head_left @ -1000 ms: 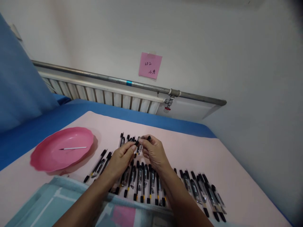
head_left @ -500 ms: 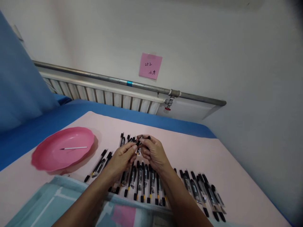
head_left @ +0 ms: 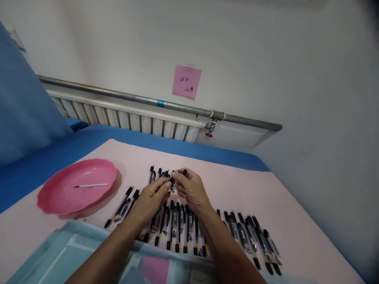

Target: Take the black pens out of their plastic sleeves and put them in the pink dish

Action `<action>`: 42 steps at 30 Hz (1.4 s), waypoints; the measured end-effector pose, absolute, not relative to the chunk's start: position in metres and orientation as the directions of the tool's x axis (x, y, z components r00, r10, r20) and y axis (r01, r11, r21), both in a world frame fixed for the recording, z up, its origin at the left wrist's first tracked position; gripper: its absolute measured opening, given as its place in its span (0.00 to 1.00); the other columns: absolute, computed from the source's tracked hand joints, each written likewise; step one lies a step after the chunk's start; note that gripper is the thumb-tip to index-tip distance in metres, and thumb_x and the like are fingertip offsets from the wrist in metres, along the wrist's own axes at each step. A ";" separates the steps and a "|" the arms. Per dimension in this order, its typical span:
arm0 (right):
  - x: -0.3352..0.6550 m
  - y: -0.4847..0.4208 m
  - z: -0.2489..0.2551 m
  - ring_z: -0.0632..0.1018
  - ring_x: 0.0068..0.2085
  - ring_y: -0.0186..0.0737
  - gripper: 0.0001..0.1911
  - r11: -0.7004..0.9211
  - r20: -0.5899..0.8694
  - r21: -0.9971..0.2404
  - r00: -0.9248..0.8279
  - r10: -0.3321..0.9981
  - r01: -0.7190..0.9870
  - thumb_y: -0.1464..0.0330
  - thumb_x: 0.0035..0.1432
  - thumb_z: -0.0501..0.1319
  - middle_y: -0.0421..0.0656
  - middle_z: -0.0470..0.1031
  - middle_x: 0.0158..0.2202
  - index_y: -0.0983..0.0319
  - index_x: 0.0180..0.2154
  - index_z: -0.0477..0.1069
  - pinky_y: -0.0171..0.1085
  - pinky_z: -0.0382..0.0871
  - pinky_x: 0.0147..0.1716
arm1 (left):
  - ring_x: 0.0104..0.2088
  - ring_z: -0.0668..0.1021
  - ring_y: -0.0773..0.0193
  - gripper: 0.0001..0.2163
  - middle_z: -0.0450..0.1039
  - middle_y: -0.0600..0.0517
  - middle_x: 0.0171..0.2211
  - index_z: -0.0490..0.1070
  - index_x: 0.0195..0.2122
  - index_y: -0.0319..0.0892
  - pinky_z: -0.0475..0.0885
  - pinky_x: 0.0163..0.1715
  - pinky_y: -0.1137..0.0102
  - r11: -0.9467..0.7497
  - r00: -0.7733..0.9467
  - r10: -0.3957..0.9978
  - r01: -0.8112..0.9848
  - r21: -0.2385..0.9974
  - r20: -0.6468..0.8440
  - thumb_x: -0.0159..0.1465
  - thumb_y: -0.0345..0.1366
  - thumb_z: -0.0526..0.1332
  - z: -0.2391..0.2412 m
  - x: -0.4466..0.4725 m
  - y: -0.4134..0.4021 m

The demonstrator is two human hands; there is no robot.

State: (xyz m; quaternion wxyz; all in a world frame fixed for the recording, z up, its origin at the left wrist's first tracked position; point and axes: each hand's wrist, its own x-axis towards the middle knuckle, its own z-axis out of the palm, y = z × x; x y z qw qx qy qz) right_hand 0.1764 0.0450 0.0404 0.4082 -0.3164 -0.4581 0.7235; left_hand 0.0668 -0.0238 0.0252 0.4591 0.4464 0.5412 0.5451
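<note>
Both hands meet above the rows of pens, at the middle of the pink table cover. My left hand (head_left: 152,195) pinches a small black pen part (head_left: 171,179) between thumb and fingertips. Close against it, my right hand (head_left: 191,189) is closed on another small pen piece with a black end (head_left: 185,172); something clear or shiny shows by its thumb. The fingers hide most of both pieces. Below the hands lie several pens (head_left: 177,228) with black caps and clear barrels, their clips loose beside some. Further pens (head_left: 151,173) lie behind my left hand.
A pink scalloped bowl (head_left: 47,197) at the left holds a thin white refill (head_left: 93,185) with a dark tip. More pens lie at the left (head_left: 120,207) and right (head_left: 257,240). A light-blue cloth (head_left: 56,252) covers the near edge. Behind are a radiator (head_left: 124,118) and a pipe.
The hands keep nearly the same pose, still together at the small black parts. The whole view has shifted slightly.
</note>
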 end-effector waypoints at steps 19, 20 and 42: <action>0.177 0.047 0.038 0.53 0.12 0.20 0.12 -0.234 -0.084 -0.927 -0.445 0.891 -0.293 0.66 0.41 0.66 0.32 0.64 0.16 0.62 0.25 0.64 0.25 0.42 0.10 | 0.14 0.54 0.76 0.13 0.53 0.62 0.15 0.65 0.33 0.42 0.46 0.12 0.79 0.073 -0.115 0.989 -0.128 0.989 -0.088 0.57 0.47 0.56 0.021 0.063 -0.021; 0.177 0.047 0.038 0.54 0.12 0.20 0.12 -0.233 -0.083 -0.929 -0.451 0.889 -0.288 0.66 0.41 0.66 0.32 0.64 0.16 0.62 0.26 0.64 0.25 0.42 0.10 | 0.14 0.54 0.76 0.13 0.54 0.61 0.16 0.65 0.33 0.42 0.46 0.13 0.79 0.067 -0.113 0.990 -0.117 0.991 -0.080 0.57 0.47 0.55 0.021 0.063 -0.021; 0.179 0.048 0.039 0.52 0.12 0.19 0.10 -0.272 -0.090 -0.927 -0.549 0.831 -0.260 0.66 0.44 0.63 0.34 0.66 0.17 0.63 0.30 0.68 0.26 0.39 0.11 | 0.13 0.53 0.77 0.11 0.53 0.62 0.15 0.62 0.31 0.42 0.44 0.12 0.79 0.120 -0.073 0.988 -0.163 0.979 -0.133 0.57 0.46 0.54 0.025 0.063 -0.022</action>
